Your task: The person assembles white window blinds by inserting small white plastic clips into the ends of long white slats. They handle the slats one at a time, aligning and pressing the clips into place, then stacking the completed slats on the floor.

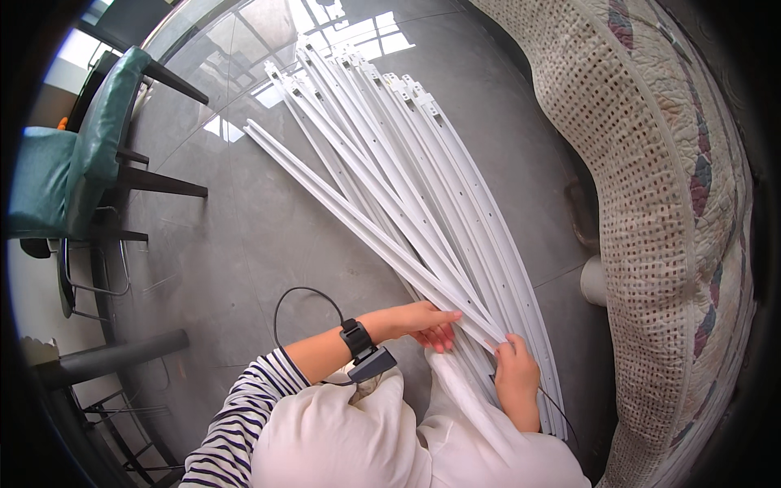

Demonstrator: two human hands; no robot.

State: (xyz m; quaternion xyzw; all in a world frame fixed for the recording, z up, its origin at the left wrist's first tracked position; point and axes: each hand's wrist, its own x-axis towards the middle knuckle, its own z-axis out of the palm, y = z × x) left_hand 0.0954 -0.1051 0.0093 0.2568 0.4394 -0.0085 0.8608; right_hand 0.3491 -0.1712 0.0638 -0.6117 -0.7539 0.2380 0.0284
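A long white channel strip (358, 218) slants from the far left toward my lap, its near end between my hands. My left hand (431, 325) holds it a little short of that end, thumb along the top and fingers curled below. The fingers of my right hand (518, 370) are closed on the near end itself. Beneath and to the right lies a fanned-out pile of several similar white strips (468, 191), with small holes along them and small fittings at their far ends. My knees, in white trousers (333, 435), are close below the hands.
Grey glossy tiles (220, 236) make up the floor. To the left stand a green-covered chair (98, 122) with dark legs and a dark tubular frame (114, 358). A sofa with a woven, quilted cover (634, 163) runs along the right, near a white cylinder (593, 281).
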